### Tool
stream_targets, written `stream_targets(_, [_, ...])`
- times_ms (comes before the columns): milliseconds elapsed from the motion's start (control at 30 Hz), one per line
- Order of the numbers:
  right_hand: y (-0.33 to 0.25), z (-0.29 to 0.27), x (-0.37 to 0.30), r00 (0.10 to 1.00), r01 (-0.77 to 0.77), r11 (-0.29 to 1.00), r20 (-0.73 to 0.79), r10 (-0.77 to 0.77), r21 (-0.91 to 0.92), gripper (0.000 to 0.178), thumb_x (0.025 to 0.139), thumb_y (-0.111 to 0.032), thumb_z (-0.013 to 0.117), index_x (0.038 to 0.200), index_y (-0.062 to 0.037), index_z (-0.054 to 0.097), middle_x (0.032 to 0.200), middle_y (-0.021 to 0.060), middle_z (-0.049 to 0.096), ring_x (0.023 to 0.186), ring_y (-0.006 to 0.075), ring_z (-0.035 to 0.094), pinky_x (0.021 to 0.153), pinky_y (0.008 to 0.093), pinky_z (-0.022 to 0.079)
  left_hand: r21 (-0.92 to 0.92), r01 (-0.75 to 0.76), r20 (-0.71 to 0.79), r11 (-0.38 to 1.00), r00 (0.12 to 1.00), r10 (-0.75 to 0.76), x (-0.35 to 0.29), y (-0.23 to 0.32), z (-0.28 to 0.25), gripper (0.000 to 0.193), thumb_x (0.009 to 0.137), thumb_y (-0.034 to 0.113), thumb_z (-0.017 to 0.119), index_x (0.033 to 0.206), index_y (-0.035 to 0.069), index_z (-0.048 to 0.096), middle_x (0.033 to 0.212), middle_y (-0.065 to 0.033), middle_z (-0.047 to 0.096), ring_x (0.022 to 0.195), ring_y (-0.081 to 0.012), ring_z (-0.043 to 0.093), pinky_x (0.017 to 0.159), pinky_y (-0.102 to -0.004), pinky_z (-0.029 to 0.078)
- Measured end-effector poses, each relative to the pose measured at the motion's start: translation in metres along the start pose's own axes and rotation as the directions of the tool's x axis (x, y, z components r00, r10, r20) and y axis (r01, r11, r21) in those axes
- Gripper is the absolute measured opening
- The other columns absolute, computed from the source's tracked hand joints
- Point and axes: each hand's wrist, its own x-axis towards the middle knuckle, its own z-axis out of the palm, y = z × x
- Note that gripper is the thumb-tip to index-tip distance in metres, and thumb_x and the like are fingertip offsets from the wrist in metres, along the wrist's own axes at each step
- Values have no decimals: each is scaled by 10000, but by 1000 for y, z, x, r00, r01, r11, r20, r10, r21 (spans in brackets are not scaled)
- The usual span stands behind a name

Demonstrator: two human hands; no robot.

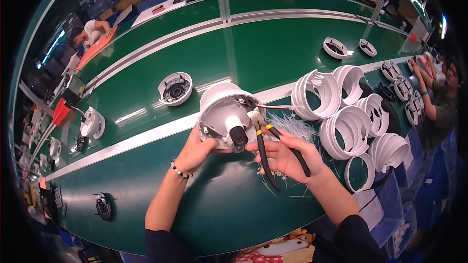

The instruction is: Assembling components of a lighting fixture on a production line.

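Observation:
My left hand is closed on the lower left rim of a white dome camera housing, its open side turned toward me. Inside it sits a white camera module with a black lens. A thin red and white cable runs out of the housing to the right. In my right hand are cutting pliers with black, yellow-banded handles, spread apart. Their jaws are at the housing's right inner edge beside the lens; whether they grip anything there is too small to tell.
White ties lie heaped on the green bench, right of my hands. Beyond them stand stacked white rings. Round white housing parts rest on the conveyor behind the metal rail. A co-worker is at far right.

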Motion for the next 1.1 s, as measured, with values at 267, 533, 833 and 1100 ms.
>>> stream_targets(267, [-2,-4,2,999,18,990,-40,-24,-142,282,882,-183,419,1122,-35,404,1012,157,532,823,210,566,707,335,478,105,-27,54,994,998,22,3,1,3,648,698,-87,355,1297,79,171,1219,-128,354,1073,-272,452,770,-385,520])
stream_targets(533, [3,-21,-6,996,35,975,-67,-51,-221,435,855,-154,458,1228,20,315,923,98,517,762,172,543,666,308,468,-87,37,-57,996,997,-42,32,-3,9,611,685,-93,342,1259,63,201,1183,-145,396,1007,-284,508,764,-381,520])
stream_targets(833, [10,-41,-16,995,-38,980,78,54,-195,599,773,-184,552,1260,22,270,988,132,497,825,197,525,721,317,442,-63,-234,-251,970,945,211,108,1,15,513,741,-100,350,1215,63,244,1129,-142,419,1011,-291,498,805,-419,501])
stream_targets(1100, [21,-37,-28,969,-157,961,153,194,-228,606,723,-96,576,1233,78,299,1024,192,504,861,227,535,773,338,430,-699,16,33,715,999,10,234,-22,45,380,731,-18,352,1087,-152,342,1124,-275,439,1062,-372,446,929,-447,384])
